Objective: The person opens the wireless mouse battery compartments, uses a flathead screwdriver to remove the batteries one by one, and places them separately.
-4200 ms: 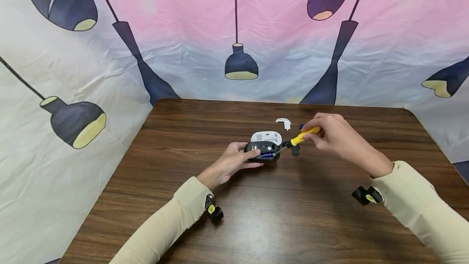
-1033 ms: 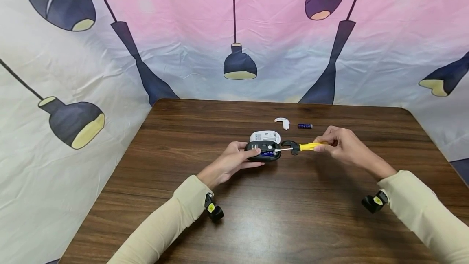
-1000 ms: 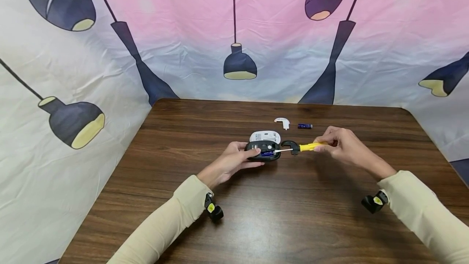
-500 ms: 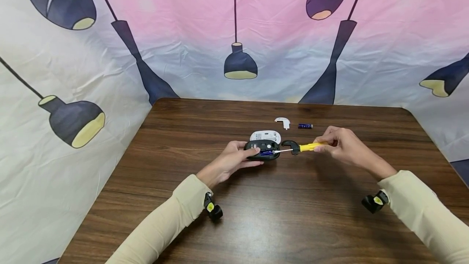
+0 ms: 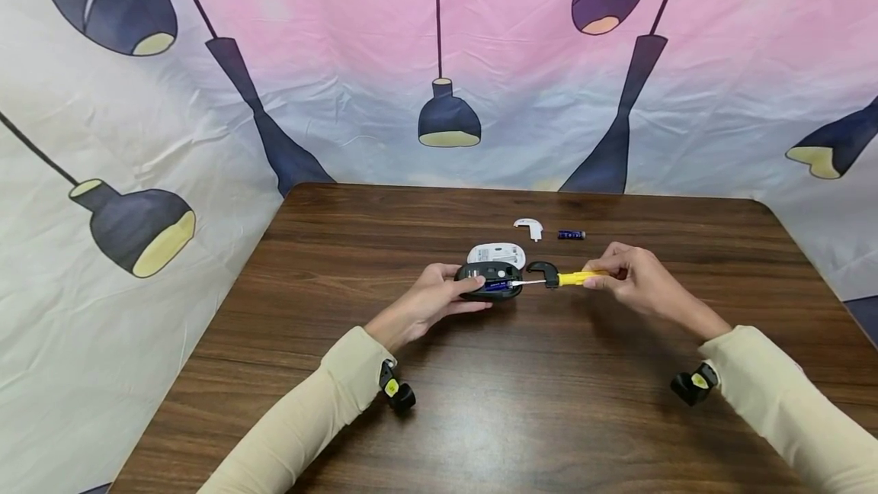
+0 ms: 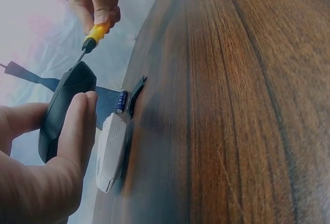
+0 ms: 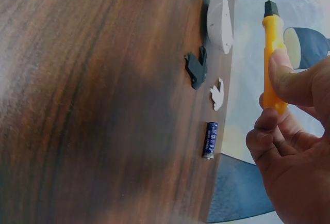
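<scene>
My left hand (image 5: pixel 428 297) grips a black computer mouse (image 6: pixel 66 108) above the table, its underside facing up. The thumb lies across that underside, beside a blue battery (image 5: pixel 497 286) in the open compartment. My right hand (image 5: pixel 634 277) pinches the yellow handle of a screwdriver (image 7: pixel 273 61), which points left. Its metal tip reaches the compartment at the battery's right end; whether it touches the battery is too small to tell. A white mouse (image 5: pixel 497 253) lies bottom up just behind the black one. The black battery cover (image 5: pixel 546 273) shows partly behind the screwdriver.
On the brown wooden table (image 5: pixel 384 227), a white battery cover (image 5: pixel 530 228) and a loose blue battery (image 5: pixel 571 235) lie towards the back. A printed cloth (image 5: pixel 384 120) with lamp pictures hangs behind the table.
Since the earliest frame, the screwdriver has swung from a steep slant to nearly level, my right hand dropping and moving right. Over the last second only slight shifts show; the left hand keeps its grip.
</scene>
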`<state>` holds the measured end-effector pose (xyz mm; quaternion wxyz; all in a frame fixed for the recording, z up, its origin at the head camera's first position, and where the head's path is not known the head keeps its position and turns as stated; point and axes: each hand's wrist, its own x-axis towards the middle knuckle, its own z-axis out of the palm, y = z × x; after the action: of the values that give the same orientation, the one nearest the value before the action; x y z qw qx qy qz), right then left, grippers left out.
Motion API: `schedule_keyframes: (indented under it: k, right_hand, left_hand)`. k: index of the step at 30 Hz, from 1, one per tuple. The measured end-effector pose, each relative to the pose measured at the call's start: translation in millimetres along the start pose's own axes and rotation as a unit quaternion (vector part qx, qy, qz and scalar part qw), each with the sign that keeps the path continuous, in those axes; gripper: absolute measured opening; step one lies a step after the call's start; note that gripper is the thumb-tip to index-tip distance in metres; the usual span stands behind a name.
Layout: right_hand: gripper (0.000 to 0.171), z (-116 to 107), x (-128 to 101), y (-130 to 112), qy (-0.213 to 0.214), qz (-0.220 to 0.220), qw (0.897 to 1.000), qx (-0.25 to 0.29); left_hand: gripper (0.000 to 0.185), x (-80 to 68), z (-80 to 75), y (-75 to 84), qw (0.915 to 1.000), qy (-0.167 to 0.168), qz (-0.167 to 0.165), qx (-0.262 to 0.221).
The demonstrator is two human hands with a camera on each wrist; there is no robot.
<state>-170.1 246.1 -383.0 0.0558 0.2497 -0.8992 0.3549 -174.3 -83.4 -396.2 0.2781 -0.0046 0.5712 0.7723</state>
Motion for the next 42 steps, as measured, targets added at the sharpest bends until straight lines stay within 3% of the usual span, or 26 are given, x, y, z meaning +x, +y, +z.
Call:
schedule_keyframes:
  k: [15, 42]
  right_hand:
    - [0.014, -4.8, 1.8, -9.1, -0.005, 0.003, 1.0, -0.007]
    - [0.015, -4.5, -1.1, -5.6, -0.006, -0.001, 1.0, 0.006]
  left_hand:
    - [0.045, -1.1, -0.7, 0.5, 0.9998, 0.015, 0.003, 0.012]
    - [0.045, -2.3, -1.9, 3.9, 1.0, -0.008, -0.004, -0.003]
